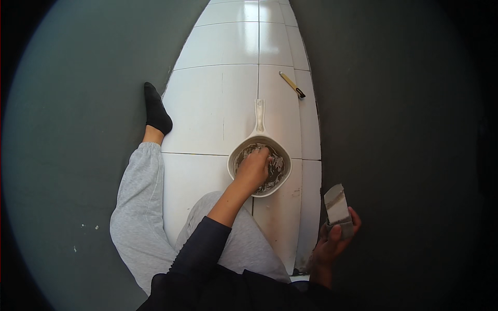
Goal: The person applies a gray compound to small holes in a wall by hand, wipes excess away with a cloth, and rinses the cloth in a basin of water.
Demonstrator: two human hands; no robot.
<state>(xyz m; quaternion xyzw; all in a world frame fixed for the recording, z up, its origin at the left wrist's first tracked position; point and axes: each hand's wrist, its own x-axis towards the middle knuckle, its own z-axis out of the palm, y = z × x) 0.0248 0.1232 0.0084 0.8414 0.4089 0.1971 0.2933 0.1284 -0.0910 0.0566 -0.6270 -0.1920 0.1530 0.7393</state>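
A white dipper [260,116] with a straight handle stands on the tiles in front of me, its handle pointing away. Dark liquid with pale grey shreds and strips lies inside. My left hand [252,168] reaches down into it with fingers bent together; the fingertips and anything between them are hidden. Off to the right, clear of the dipper, my right hand [336,241] is closed around a grey, angular piece [337,207] that looks like folded cardboard, its pale flat side sticking up above the fingers.
A yellow utility knife [292,85] with a black end lies beyond the dipper on the right. White tiles [207,109] form a strip between dark grey surfaces [394,129]. My leg in grey trousers [136,207] stretches along the left, with a black sock [156,111].
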